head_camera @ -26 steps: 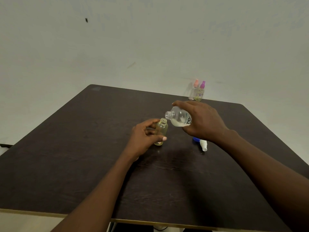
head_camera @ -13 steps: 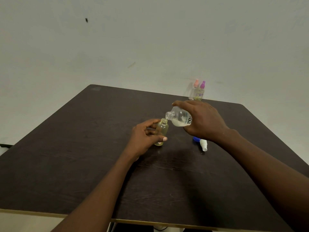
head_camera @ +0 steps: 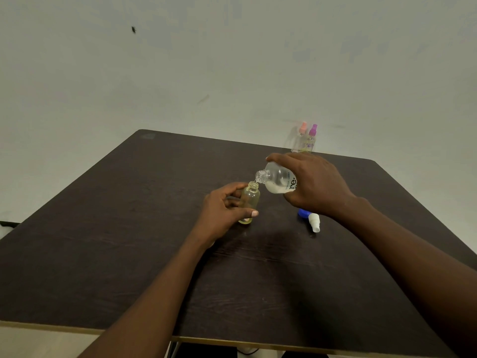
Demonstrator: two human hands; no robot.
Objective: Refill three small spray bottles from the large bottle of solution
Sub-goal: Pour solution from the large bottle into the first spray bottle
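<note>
Large bottle [head_camera: 280, 182], where is it?

Above the middle of the table [head_camera: 129, 228], tipped almost on its side, neck pointing left and slightly down. Its open mouth sits right at the open mouth of a small spray bottle [head_camera: 249, 201]. Whether the two rims touch, I cannot tell.

Who holds it?

The right hand [head_camera: 315, 184] grips it from above and behind, fingers curled over the body and thumb beneath. Part of the printed label shows beside the fingers. Pale liquid lies along the lower side of the bottle.

And the small one?

It stands about upright on the table, uncapped, clear with a yellowish tint. The left hand [head_camera: 222, 213] holds it from the left, thumb across the front low down and fingers curled round the back.

Is anything running between them?

No stream is clear enough to tell.

What lies nearby?

Just right of the small bottle, partly under the right wrist, a blue cap [head_camera: 303, 213] and a white spray head [head_camera: 315, 223] lie on the table, touching or nearly so.

Further out?

At the far edge, toward the right corner, two more small bottles stand side by side: a pink-topped bottle [head_camera: 301, 138] and a purple-topped bottle [head_camera: 311, 139], both with their spray heads on. Behind them is a pale wall with a small dark mark [head_camera: 133, 29] high on the left.
</note>
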